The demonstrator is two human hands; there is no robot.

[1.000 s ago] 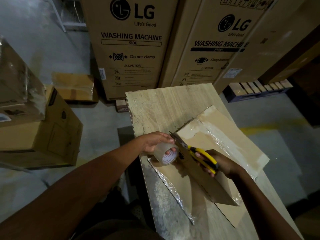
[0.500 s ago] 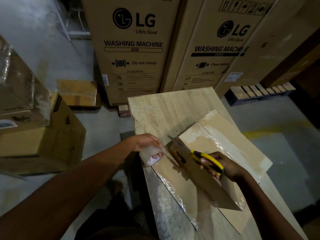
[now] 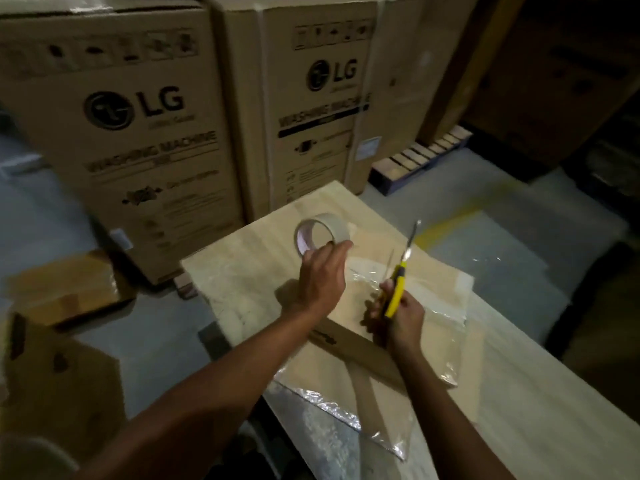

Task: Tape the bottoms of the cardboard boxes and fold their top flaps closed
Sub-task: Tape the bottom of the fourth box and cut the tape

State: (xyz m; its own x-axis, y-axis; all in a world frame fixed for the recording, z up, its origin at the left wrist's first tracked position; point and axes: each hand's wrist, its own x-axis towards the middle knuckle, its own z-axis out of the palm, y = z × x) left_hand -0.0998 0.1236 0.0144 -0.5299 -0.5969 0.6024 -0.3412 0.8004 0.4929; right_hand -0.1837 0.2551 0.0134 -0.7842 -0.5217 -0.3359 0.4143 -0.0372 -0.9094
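tape (image 3: pixel 320 233) has lifted toward the table's (image 3: pixel 242 271) far edge, my left hand (image 3: pixel 322 282) pinching its rim. right hand (image 3: pixel 398 317) grips scissors (image 3: pixel 398 282), blades pointing away. flat box (image 3: pixel 356 344) lies under both hands, nearer the right one.

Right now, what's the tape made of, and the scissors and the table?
The tape roll looks like pale, slightly glossy plastic film. The scissors have shiny metal blades that glint; the yellow handles are likely plastic. The table is pale matte wood, with faint plank lines.
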